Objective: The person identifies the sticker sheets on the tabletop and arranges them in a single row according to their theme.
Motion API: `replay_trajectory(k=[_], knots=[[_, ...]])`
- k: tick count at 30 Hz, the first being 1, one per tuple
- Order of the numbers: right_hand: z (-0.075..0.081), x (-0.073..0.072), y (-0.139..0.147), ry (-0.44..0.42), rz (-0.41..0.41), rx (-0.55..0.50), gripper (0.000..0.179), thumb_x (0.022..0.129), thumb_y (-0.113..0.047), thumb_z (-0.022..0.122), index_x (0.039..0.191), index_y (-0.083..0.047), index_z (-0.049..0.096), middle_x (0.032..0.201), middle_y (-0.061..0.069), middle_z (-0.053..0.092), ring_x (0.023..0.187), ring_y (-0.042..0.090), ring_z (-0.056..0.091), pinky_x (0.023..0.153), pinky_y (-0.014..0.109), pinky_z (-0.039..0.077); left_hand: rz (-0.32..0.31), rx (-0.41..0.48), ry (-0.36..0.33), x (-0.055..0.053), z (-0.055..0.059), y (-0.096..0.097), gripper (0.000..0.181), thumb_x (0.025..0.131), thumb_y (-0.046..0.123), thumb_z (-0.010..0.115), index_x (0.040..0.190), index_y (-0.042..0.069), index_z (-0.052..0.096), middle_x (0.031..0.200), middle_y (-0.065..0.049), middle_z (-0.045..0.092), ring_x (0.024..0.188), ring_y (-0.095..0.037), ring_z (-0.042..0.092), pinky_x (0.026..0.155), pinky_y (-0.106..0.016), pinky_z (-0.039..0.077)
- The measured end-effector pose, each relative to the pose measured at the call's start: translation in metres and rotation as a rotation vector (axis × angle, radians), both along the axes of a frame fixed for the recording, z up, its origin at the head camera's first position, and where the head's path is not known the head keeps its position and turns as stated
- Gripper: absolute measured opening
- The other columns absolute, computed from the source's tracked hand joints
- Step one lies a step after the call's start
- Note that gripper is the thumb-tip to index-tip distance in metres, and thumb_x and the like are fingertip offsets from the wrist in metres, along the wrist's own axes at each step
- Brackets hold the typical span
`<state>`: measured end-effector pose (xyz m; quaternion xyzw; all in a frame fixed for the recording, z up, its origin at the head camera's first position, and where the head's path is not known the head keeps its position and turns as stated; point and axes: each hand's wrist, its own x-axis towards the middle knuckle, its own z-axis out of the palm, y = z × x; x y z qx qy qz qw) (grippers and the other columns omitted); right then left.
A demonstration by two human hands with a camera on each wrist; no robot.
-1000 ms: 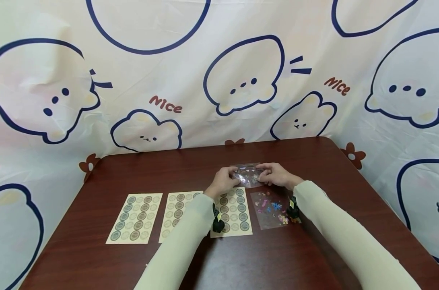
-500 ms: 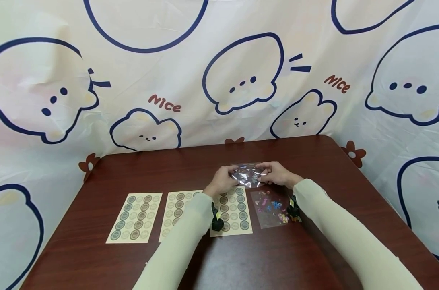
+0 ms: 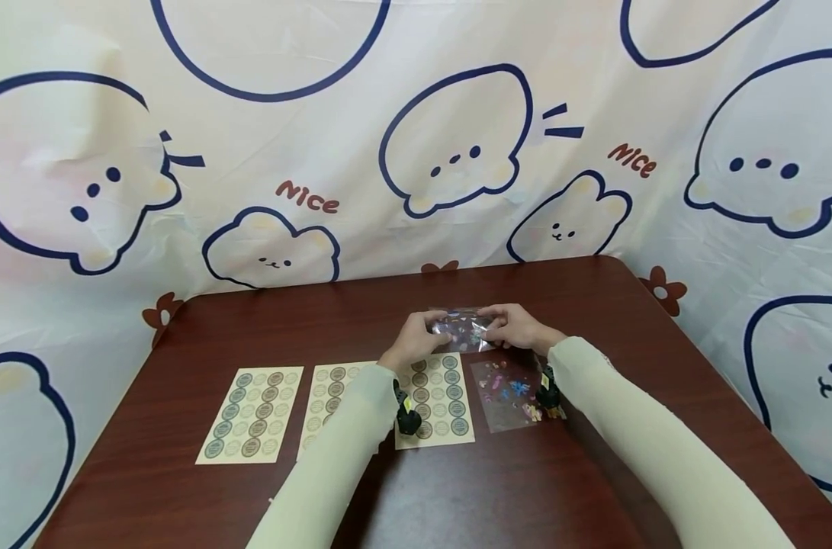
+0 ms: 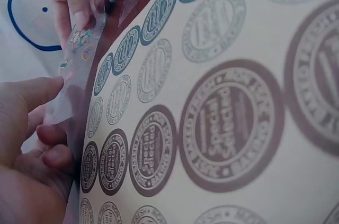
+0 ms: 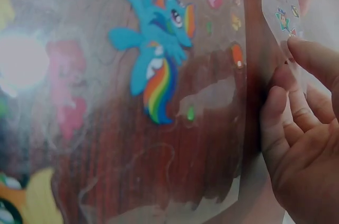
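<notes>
A clear sticker sheet [image 3: 462,332] with small shiny stickers is stretched between both hands, beyond the other sheets on the table. My left hand [image 3: 414,340] pinches its left edge between thumb and fingers. At the opposite edge, my right hand [image 3: 520,328] grips it the same way. In the left wrist view, small colourful stickers show on the held clear sheet [image 4: 79,57]. The right wrist view shows the right thumb on top of this sheet [image 5: 275,9], fingers beneath. Below the right hand lies another clear sticker sheet [image 3: 505,415] with colourful pony stickers [image 5: 153,49].
Cream sheets of round label stickers lie in a row: one at left [image 3: 249,415], one in the middle [image 3: 319,396] partly under the left sleeve, one at right [image 3: 450,435]. The brown table [image 3: 498,496] meets a patterned cloth backdrop [image 3: 361,229] behind and at the sides.
Both hands keep hold of the clear sheet. The glare on it has shifted and lessened, so its stickers show more plainly. The head view has drifted slightly.
</notes>
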<state>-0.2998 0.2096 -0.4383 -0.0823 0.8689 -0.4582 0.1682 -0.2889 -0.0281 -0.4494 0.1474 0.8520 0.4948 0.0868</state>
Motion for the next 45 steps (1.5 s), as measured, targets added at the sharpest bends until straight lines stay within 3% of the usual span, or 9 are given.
replay_trajectory(k=[8,15,24,30,34,38,40,43,45], knots=[[0.005,0.0,0.003,0.007,0.004,-0.002,0.053,0.096,-0.013,0.068,0.145,-0.002,0.052,0.081,0.002,0.072,0.074,0.014,0.06,0.063,0.027,0.051,0.051,0.023,-0.001,0.001,0.004,0.001,0.046,0.096,0.01,0.068,0.14,0.003,0.059,0.135,-0.017,0.063,0.099,-0.018,0.063,0.077,-0.025,0.049],[0.01,0.0,0.004,-0.005,-0.007,-0.033,0.052,0.097,-0.012,0.067,0.146,-0.004,0.051,0.082,-0.003,0.073,0.072,0.013,0.058,0.063,0.027,0.051,0.061,0.034,-0.001,0.003,0.01,0.002,0.05,0.099,0.014,0.065,0.147,0.009,0.053,0.109,-0.019,0.063,0.063,-0.01,0.047,0.058,-0.022,0.04],[0.013,0.005,0.001,0.051,0.016,-0.065,0.048,0.098,-0.009,0.064,0.144,-0.001,0.052,0.085,0.004,0.074,0.067,0.012,0.056,0.06,0.027,0.049,0.115,0.028,0.005,0.006,0.01,0.004,0.048,0.099,0.014,0.065,0.145,0.009,0.055,0.138,-0.013,0.061,0.106,-0.019,0.063,0.089,-0.031,0.055],[0.011,0.006,0.005,0.078,0.029,-0.077,0.047,0.099,-0.009,0.064,0.144,0.0,0.052,0.085,0.003,0.074,0.066,0.014,0.056,0.06,0.03,0.049,0.109,0.013,0.02,0.008,0.011,0.004,0.048,0.099,0.014,0.065,0.145,0.009,0.055,0.143,-0.013,0.059,0.111,-0.022,0.064,0.091,-0.033,0.055],[0.013,0.008,0.009,0.091,0.038,-0.083,0.048,0.099,-0.01,0.064,0.144,0.0,0.052,0.086,0.004,0.074,0.067,0.013,0.056,0.06,0.03,0.05,0.092,-0.003,0.041,0.011,0.014,0.004,0.047,0.099,0.013,0.064,0.145,0.009,0.055,0.141,-0.013,0.059,0.09,-0.015,0.063,0.079,-0.026,0.052],[0.015,0.012,0.015,0.099,0.033,-0.071,0.048,0.099,-0.011,0.064,0.144,-0.001,0.052,0.088,0.006,0.074,0.072,0.014,0.059,0.063,0.029,0.051,0.06,-0.006,0.049,0.013,0.016,0.005,0.047,0.099,0.013,0.064,0.145,0.009,0.055,0.138,-0.013,0.06,0.056,-0.01,0.046,0.059,-0.023,0.042],[0.016,0.013,0.018,0.102,0.029,-0.06,0.048,0.099,-0.012,0.064,0.144,-0.002,0.052,0.09,0.007,0.075,0.074,0.015,0.06,0.065,0.03,0.052,0.049,-0.013,0.069,0.013,0.016,0.006,0.047,0.099,0.012,0.064,0.144,0.008,0.056,0.137,-0.013,0.061,0.051,-0.009,0.038,0.057,-0.023,0.039],[0.018,0.016,0.021,0.104,0.019,-0.047,0.049,0.099,-0.013,0.064,0.145,-0.001,0.051,0.092,0.012,0.075,0.074,0.016,0.061,0.066,0.031,0.053,0.047,-0.011,0.083,0.014,0.016,0.009,0.047,0.098,0.011,0.064,0.144,0.008,0.056,0.142,-0.012,0.06,0.074,-0.014,0.06,0.072,-0.027,0.048],[0.019,0.018,0.023,0.102,0.013,-0.039,0.05,0.099,-0.013,0.064,0.146,-0.001,0.05,0.093,0.013,0.076,0.073,0.016,0.062,0.066,0.032,0.054,0.051,-0.011,0.085,0.016,0.016,0.01,0.046,0.098,0.01,0.064,0.144,0.009,0.056,0.144,-0.011,0.059,0.092,-0.018,0.062,0.082,-0.03,0.048]])
